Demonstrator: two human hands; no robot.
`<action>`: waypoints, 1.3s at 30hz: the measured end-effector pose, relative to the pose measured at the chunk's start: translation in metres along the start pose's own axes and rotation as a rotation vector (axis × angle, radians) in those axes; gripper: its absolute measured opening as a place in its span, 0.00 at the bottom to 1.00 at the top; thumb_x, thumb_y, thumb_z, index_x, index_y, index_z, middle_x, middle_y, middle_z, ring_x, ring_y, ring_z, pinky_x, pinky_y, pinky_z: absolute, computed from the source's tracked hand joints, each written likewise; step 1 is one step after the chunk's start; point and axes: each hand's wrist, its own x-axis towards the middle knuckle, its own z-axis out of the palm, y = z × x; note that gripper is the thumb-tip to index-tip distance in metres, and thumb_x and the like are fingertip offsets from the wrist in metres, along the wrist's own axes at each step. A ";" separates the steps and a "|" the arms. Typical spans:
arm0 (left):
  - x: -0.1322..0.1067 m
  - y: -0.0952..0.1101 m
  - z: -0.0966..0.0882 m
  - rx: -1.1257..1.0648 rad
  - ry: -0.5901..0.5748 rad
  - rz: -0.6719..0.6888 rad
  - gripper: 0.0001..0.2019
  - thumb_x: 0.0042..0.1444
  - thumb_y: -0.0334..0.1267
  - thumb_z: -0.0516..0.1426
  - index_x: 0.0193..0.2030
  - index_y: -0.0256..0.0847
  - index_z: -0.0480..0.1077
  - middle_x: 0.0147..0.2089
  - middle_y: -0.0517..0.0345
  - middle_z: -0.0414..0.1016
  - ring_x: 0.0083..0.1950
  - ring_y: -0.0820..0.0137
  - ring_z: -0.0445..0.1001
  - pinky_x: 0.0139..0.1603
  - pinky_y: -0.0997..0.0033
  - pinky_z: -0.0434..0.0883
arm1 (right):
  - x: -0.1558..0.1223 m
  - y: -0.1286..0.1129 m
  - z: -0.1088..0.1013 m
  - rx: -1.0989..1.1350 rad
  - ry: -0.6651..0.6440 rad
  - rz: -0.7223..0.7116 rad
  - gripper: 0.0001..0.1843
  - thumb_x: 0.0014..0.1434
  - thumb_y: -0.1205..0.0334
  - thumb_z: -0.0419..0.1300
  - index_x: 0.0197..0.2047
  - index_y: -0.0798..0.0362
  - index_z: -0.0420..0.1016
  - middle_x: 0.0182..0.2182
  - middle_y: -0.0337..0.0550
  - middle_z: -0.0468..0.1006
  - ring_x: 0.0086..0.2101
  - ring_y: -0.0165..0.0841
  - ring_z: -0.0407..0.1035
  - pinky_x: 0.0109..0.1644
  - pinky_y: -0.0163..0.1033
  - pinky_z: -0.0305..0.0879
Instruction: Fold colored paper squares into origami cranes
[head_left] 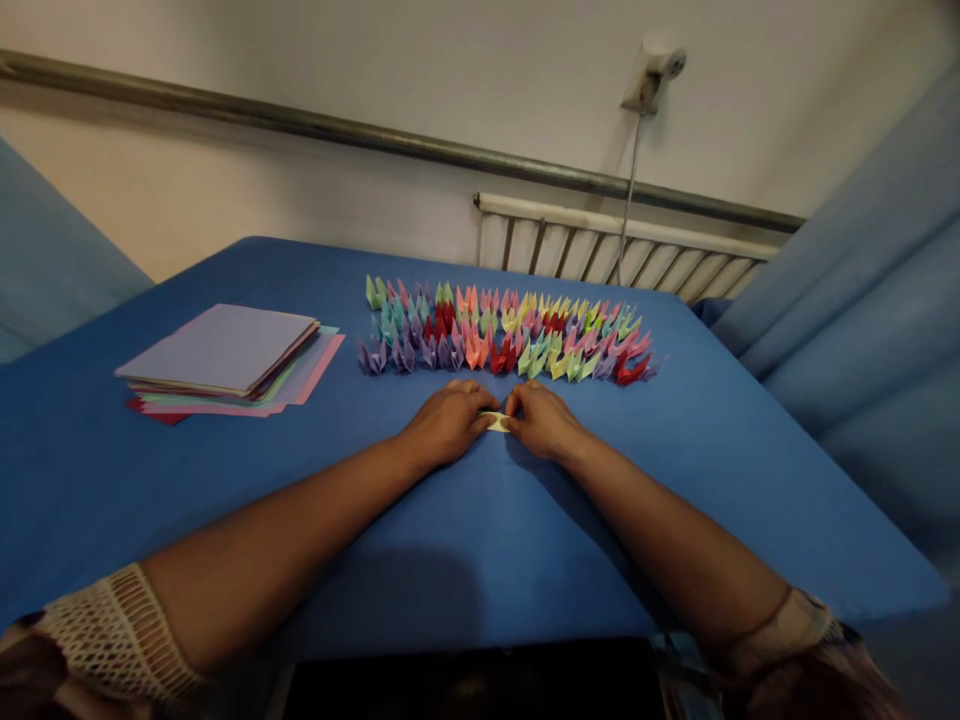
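Observation:
A small folded piece of pale yellow paper [496,422] lies low over the blue table, between my two hands. My left hand [450,420] grips its left end with thumb and fingers. At the right end, my right hand [546,420] pinches it the same way. Part of the paper is hidden under the fingers. Just beyond my hands stand several rows of folded paper cranes [480,345] in purple, red, pink, yellow, green and blue.
A loose stack of coloured paper sheets [225,345] lies on the left of the blue-covered table [360,480]. Behind it are a wall rail [337,128], a radiator [570,235] and a socket with a plug and cord [646,80]. Blue curtains [870,300] hang at both sides.

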 end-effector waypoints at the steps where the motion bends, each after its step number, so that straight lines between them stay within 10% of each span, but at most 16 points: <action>1: 0.000 0.000 -0.001 0.002 0.000 0.014 0.10 0.61 0.38 0.55 0.46 0.42 0.74 0.45 0.54 0.75 0.47 0.64 0.71 0.52 0.63 0.64 | -0.001 -0.001 0.000 0.001 0.001 -0.020 0.02 0.55 0.66 0.62 0.34 0.51 0.72 0.36 0.42 0.75 0.37 0.34 0.69 0.41 0.38 0.58; 8: -0.003 0.006 -0.008 -0.007 -0.020 -0.024 0.05 0.59 0.36 0.55 0.37 0.40 0.72 0.36 0.57 0.75 0.38 0.66 0.70 0.41 0.68 0.64 | -0.012 0.002 -0.001 -0.116 0.074 -0.279 0.05 0.59 0.70 0.57 0.38 0.52 0.71 0.35 0.42 0.77 0.39 0.36 0.68 0.48 0.43 0.54; 31: -0.011 0.010 -0.013 -0.053 -0.063 0.058 0.06 0.58 0.36 0.54 0.33 0.40 0.71 0.37 0.55 0.73 0.41 0.66 0.70 0.46 0.67 0.65 | -0.011 0.003 -0.001 0.033 -0.081 -0.150 0.05 0.56 0.61 0.63 0.34 0.51 0.71 0.30 0.37 0.74 0.31 0.31 0.66 0.34 0.36 0.55; 39: -0.015 0.011 -0.019 -0.198 -0.054 -0.022 0.08 0.57 0.39 0.56 0.31 0.39 0.72 0.33 0.57 0.74 0.37 0.68 0.71 0.41 0.70 0.64 | -0.013 0.010 0.005 0.135 -0.007 -0.303 0.04 0.60 0.64 0.61 0.34 0.52 0.70 0.32 0.39 0.76 0.34 0.31 0.68 0.42 0.37 0.59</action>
